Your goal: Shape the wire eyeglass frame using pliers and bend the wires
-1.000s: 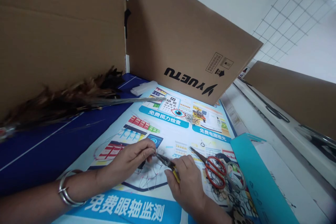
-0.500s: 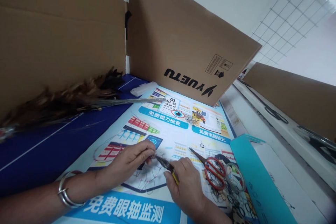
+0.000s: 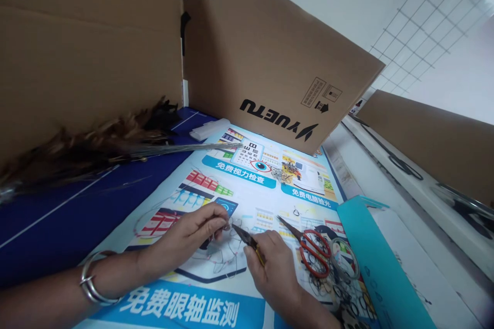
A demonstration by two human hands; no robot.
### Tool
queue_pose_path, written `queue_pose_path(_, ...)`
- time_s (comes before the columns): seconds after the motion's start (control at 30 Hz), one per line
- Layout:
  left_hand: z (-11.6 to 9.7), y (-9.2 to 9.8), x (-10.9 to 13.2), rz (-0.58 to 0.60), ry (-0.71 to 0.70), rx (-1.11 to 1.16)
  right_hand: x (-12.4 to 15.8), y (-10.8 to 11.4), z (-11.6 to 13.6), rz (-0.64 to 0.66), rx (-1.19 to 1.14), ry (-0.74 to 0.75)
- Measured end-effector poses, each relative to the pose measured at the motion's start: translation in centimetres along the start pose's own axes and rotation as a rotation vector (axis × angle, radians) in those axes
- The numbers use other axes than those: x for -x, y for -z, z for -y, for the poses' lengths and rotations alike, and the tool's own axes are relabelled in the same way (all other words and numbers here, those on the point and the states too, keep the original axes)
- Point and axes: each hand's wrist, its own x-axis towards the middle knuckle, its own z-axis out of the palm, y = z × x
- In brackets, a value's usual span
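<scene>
Several loops of thin beaded wire [image 3: 228, 252] are spread over the printed sheet [image 3: 250, 203], just below and beside the fingertips of the left hand [image 3: 203, 229]. A fine part of this wire is pinched between the thumb and fingers of that hand, though the exact piece is too small to be made out. A pair of pliers [image 3: 245, 236] is gripped by its yellow handles in the curled fingers of the right hand [image 3: 274, 262], and its dark nose is pointed at the left fingertips; whether anything is touched by the tip cannot be told. Silver bangles [image 3: 91, 288] are worn on the left wrist. To the right of the pliers, red-handled scissors [image 3: 302, 237] are laid beside a round hoop [image 3: 356, 269], with a heap of dark loops [image 3: 347, 298] spread below them. A teal box [image 3: 380, 257] is placed along the sheet's right side. Farther up, a small wire tangle [image 3: 281, 176] is seen on the printed pictures. On the left, brown feathers [image 3: 96, 146] with pale stalks [image 3: 185, 148] are laid across blue cloth [image 3: 77, 226], and the far side is bounded by a lettered cardboard panel [image 3: 270, 51].
</scene>
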Motion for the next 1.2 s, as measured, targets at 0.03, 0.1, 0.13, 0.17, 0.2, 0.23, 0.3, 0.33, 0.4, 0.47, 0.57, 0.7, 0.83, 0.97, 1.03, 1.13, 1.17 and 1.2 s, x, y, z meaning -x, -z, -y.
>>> queue_pose_path(0.03, 0.09, -0.02, 0.0, 0.007, 0.01, 0.029, 0.0, 0.06, -0.02, -0.003, -0.001, -0.005)
queue_pose_path(0.1, 0.22, -0.07, 0.05, 0.021, 0.032, 0.104, -0.02, 0.16, -0.06, -0.012, -0.001, -0.013)
queue_pose_path(0.13, 0.26, -0.11, 0.1, 0.026, 0.041, 0.142, -0.04, 0.2, -0.08, -0.016, 0.004, -0.016)
queue_pose_path(0.17, 0.28, -0.16, 0.15, 0.028, 0.046, 0.176, -0.05, 0.21, -0.1, -0.019, 0.011, -0.019)
queue_pose_path(0.2, 0.29, -0.19, 0.19, 0.026, 0.05, 0.206, -0.07, 0.21, -0.13, -0.022, 0.02, -0.021)
queue_pose_path(0.23, 0.3, -0.23, 0.2, 0.017, 0.055, 0.231, -0.08, 0.19, -0.16, -0.025, 0.028, -0.02)
queue_pose_path(0.3, 0.35, -0.26, 0.16, -0.002, 0.07, 0.279, -0.11, 0.11, -0.22, -0.036, 0.038, -0.009)
queue_pose_path(0.33, 0.38, -0.26, 0.12, -0.007, 0.082, 0.307, -0.12, 0.08, -0.24, -0.042, 0.039, -0.003)
queue_pose_path(0.4, 0.46, -0.24, 0.05, -0.012, 0.112, 0.36, -0.14, 0.06, -0.29, -0.048, 0.039, 0.001)
queue_pose_path(0.47, 0.47, -0.22, 0.04, -0.014, 0.143, 0.403, -0.17, 0.07, -0.33, -0.04, 0.04, -0.01)
queue_pose_path(0.57, 0.35, -0.25, 0.11, -0.022, 0.172, 0.428, -0.21, 0.04, -0.4, -0.032, 0.06, -0.008)
queue_pose_path(0.7, 0.31, -0.33, 0.08, -0.017, 0.187, 0.437, -0.23, -0.14, -0.54, -0.047, 0.111, 0.027)
queue_pose_path(0.83, 0.52, -0.33, -0.17, -0.012, 0.2, 0.438, -0.25, -0.18, -0.55, -0.056, 0.121, 0.047)
queue_pose_path(0.97, 0.48, -0.24, -0.27, -0.01, 0.208, 0.419, -0.27, -0.1, -0.47, -0.054, 0.098, 0.04)
queue_pose_path(1.03, 0.37, -0.19, -0.22, -0.006, 0.208, 0.414, -0.25, -0.12, -0.46, -0.052, 0.096, 0.033)
queue_pose_path(1.13, 0.26, -0.14, -0.12, -0.005, 0.199, 0.412, -0.19, -0.2, -0.5, -0.051, 0.1, 0.029)
queue_pose_path(1.17, 0.24, -0.14, -0.11, -0.005, 0.196, 0.41, -0.17, -0.23, -0.52, -0.05, 0.099, 0.031)
queue_pose_path(1.2, 0.22, -0.15, -0.12, -0.005, 0.194, 0.407, -0.15, -0.24, -0.53, -0.05, 0.095, 0.031)
